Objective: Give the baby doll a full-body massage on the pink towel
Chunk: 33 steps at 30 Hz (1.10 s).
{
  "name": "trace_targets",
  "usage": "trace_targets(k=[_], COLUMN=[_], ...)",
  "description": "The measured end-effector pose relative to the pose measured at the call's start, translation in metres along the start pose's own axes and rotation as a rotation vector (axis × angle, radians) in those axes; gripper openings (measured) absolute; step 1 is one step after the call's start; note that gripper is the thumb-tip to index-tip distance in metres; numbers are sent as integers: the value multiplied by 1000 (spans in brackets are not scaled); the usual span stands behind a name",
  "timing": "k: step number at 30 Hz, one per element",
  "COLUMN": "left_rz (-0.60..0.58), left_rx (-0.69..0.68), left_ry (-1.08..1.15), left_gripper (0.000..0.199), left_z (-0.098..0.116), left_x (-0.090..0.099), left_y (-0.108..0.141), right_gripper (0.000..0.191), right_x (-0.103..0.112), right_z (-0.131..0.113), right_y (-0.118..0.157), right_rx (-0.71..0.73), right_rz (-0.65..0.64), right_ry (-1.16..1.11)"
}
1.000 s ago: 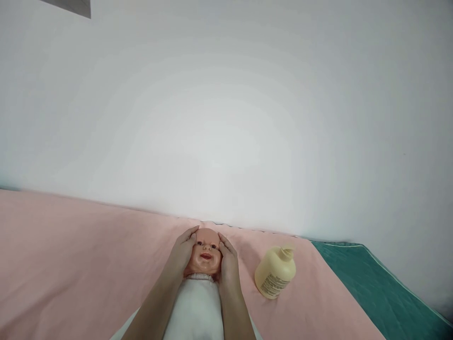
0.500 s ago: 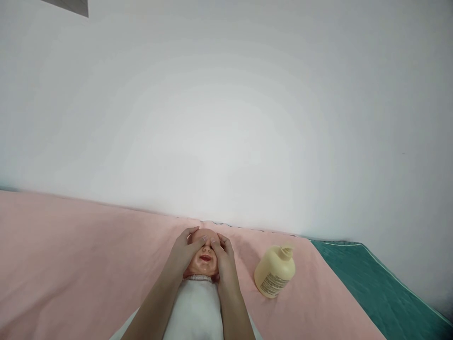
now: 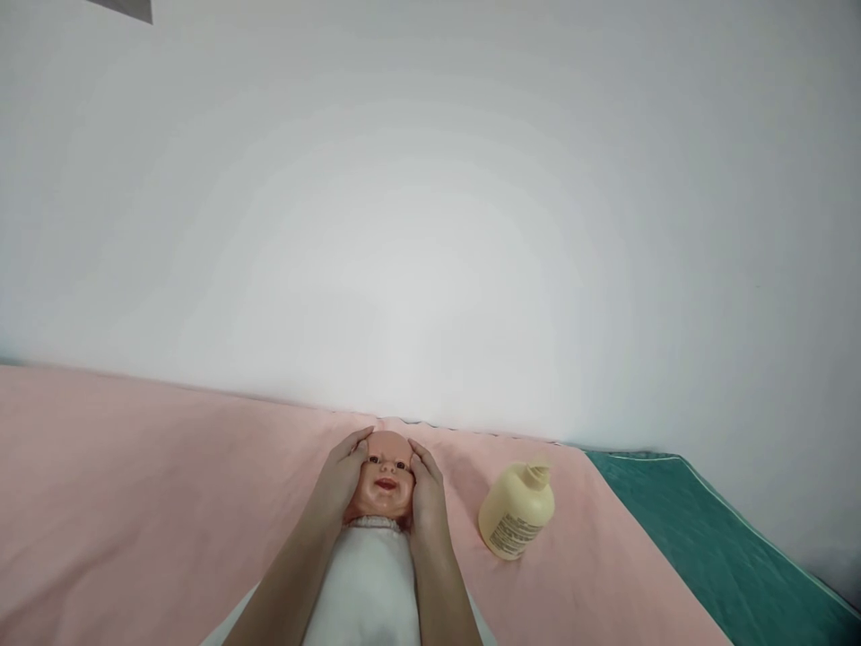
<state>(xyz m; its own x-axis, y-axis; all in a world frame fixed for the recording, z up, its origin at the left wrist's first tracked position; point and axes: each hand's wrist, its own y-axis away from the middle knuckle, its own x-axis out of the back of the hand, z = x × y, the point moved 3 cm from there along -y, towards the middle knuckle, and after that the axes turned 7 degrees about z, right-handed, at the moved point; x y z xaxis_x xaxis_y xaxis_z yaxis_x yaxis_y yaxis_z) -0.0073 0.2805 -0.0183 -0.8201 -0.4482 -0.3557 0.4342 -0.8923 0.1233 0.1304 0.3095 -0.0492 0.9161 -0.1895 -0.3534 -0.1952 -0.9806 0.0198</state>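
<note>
A baby doll [image 3: 385, 489] in a white garment lies on its back on a pink cloth, its head pointing away from me. My left hand [image 3: 343, 480] cups the left side of the doll's head, the thumb at the temple beside the eye. On the opposite side my right hand [image 3: 427, 484] rests against the head in the same way, its thumb by the other temple. Between my hands the doll's eyes, nose and mouth show. The undersides of the fingers are partly hidden.
Right of the doll stands a pale yellow pump bottle [image 3: 517, 511] with printed text. The pink cloth [image 3: 168, 502] covers most of the surface, with a green covering [image 3: 713, 538] at the right. A white wall [image 3: 430, 224] rises directly behind.
Both thumbs have slid outward from the middle of the doll's face to its temples, uncovering the eyes. The hands still cup the head; the view has shifted slightly.
</note>
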Motion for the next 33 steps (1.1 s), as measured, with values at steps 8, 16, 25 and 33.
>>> trace_targets(k=[8,16,25,33], left_rz=[0,-21,-11,13], left_rx=[23,12,-176,-359], left_ry=[5,-97,-329,-557], left_gripper=[43,42,39,45], left_z=[0,6,15,55], left_x=[4,3,8,30], left_y=[0,4,10,43], right_gripper=[40,46,39,29], right_x=[-2,-8,-7,10], right_z=[-2,-14,-84,-144], right_y=[-1,8,63,152], right_rx=[2,24,298,480], right_rz=[8,10,-13,-258], right_ry=[28,91,331,412])
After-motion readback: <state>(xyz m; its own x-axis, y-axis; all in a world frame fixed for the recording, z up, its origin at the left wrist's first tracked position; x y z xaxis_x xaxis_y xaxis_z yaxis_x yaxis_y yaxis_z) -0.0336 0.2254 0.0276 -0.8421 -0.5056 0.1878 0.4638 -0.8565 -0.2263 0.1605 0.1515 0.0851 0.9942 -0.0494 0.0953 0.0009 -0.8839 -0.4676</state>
